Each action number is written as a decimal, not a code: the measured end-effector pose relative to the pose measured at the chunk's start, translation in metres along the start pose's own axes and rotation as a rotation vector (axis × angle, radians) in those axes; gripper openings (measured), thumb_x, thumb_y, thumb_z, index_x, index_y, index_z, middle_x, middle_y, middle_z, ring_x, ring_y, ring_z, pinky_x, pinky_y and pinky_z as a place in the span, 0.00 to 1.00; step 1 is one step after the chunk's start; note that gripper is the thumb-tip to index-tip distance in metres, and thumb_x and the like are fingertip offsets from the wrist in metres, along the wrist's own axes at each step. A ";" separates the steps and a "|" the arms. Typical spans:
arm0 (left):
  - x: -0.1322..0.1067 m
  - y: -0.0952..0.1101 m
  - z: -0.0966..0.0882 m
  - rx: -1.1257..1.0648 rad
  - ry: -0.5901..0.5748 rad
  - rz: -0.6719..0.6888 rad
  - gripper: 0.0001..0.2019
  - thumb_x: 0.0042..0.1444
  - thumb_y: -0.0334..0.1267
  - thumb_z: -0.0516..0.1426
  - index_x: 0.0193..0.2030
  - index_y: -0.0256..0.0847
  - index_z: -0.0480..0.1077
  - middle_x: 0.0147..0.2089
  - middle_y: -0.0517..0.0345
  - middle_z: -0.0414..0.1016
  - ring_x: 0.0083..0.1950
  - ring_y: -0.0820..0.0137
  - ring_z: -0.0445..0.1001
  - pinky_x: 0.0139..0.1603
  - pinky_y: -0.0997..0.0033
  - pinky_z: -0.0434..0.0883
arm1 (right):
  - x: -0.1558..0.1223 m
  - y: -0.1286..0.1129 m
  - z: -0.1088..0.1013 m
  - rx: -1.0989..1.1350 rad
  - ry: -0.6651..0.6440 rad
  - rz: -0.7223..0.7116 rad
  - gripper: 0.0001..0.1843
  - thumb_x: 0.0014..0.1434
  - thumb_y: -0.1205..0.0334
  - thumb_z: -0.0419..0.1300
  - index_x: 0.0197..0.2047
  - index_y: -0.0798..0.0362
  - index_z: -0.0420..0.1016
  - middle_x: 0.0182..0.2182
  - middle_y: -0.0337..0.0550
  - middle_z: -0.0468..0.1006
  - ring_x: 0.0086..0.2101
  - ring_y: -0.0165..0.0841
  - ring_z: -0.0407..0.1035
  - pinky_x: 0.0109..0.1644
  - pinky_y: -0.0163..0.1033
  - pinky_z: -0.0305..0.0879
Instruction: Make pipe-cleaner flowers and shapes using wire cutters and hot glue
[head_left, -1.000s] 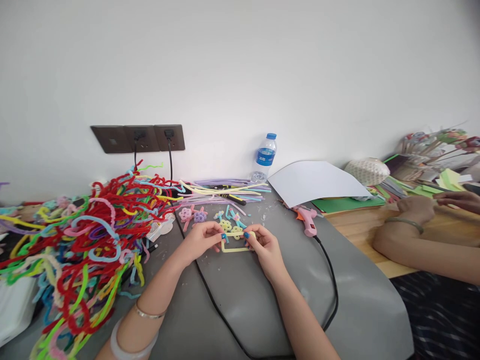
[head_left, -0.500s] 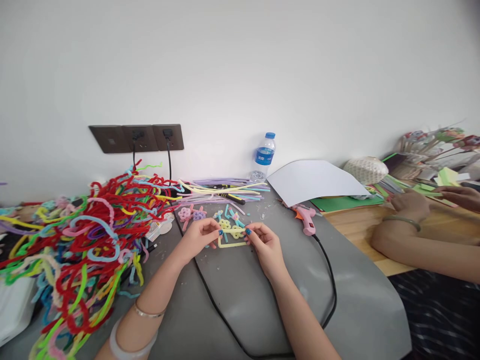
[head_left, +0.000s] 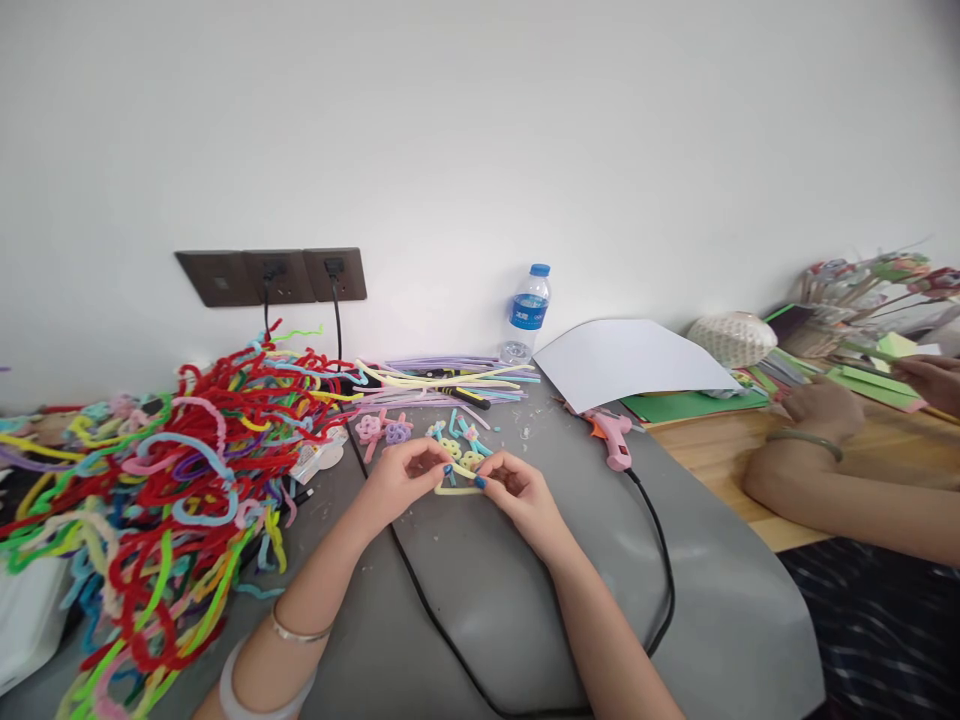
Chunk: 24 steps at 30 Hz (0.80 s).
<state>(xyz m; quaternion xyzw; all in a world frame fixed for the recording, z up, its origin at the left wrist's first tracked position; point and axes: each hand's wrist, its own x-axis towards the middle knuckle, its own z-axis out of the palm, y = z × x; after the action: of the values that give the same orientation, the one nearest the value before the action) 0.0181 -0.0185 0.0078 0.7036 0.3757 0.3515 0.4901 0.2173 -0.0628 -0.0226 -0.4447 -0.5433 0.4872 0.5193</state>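
Observation:
A pale yellow pipe cleaner point(head_left: 459, 491) is bent into a narrow loop low over the grey table. My left hand point(head_left: 409, 480) pinches its left part between thumb and fingers. On the other side, my right hand point(head_left: 525, 498) is closed on its right part, the two sets of fingertips close together. Just behind the hands lie small yellow and blue pipe cleaner flowers point(head_left: 452, 446), partly covered by my fingers. A pink flower point(head_left: 368, 428) and a purple flower point(head_left: 398, 430) lie to their left.
A tangled heap of coloured pipe cleaners point(head_left: 202, 480) covers the left. Straight ones point(head_left: 450, 385) lie by the wall with a bottle point(head_left: 529, 315). At right are a pink glue gun point(head_left: 615, 440), its cord point(head_left: 664, 560), white paper point(head_left: 634, 365) and a co-worker's arm point(head_left: 855, 500).
My hands have come closer together, and the upper strand of the yellow pipe cleaner now slants instead of being stretched level. The co-worker's far hand has shifted to the right.

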 end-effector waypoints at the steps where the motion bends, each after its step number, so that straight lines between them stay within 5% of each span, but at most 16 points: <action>1: 0.000 0.000 0.000 -0.009 -0.002 -0.010 0.10 0.55 0.43 0.60 0.36 0.38 0.73 0.29 0.59 0.72 0.30 0.72 0.70 0.32 0.75 0.68 | 0.000 -0.001 0.000 0.008 -0.027 0.024 0.20 0.53 0.43 0.67 0.31 0.52 0.73 0.29 0.40 0.76 0.29 0.32 0.67 0.34 0.36 0.62; 8: -0.001 -0.003 -0.001 0.011 -0.083 -0.060 0.12 0.55 0.45 0.60 0.37 0.38 0.78 0.34 0.55 0.76 0.30 0.72 0.71 0.29 0.75 0.68 | -0.007 -0.017 0.000 0.043 -0.170 0.168 0.21 0.53 0.42 0.68 0.32 0.52 0.73 0.25 0.36 0.72 0.26 0.28 0.64 0.29 0.34 0.61; 13: -0.002 -0.004 0.004 -0.007 -0.177 -0.057 0.10 0.55 0.41 0.60 0.40 0.39 0.79 0.39 0.53 0.80 0.38 0.67 0.76 0.38 0.72 0.72 | -0.015 -0.021 0.001 0.088 -0.262 0.282 0.20 0.52 0.46 0.70 0.35 0.52 0.71 0.32 0.41 0.80 0.28 0.29 0.70 0.29 0.33 0.62; 20: -0.006 0.004 0.011 0.207 -0.039 0.203 0.08 0.58 0.40 0.60 0.42 0.41 0.74 0.46 0.50 0.78 0.49 0.62 0.74 0.48 0.66 0.69 | -0.022 -0.012 0.003 0.269 0.022 0.280 0.28 0.47 0.48 0.74 0.45 0.49 0.67 0.28 0.35 0.78 0.27 0.30 0.75 0.33 0.35 0.71; 24: -0.009 0.004 0.013 0.387 -0.153 0.291 0.06 0.55 0.36 0.64 0.39 0.43 0.73 0.43 0.55 0.77 0.49 0.62 0.73 0.53 0.64 0.66 | -0.024 -0.009 -0.002 0.249 0.156 0.238 0.26 0.46 0.44 0.74 0.41 0.50 0.70 0.29 0.38 0.78 0.30 0.34 0.78 0.37 0.39 0.75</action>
<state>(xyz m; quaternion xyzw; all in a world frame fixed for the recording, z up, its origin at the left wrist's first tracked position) 0.0254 -0.0325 0.0066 0.8555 0.2926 0.2855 0.3176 0.2212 -0.0872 -0.0168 -0.4743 -0.3806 0.5728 0.5496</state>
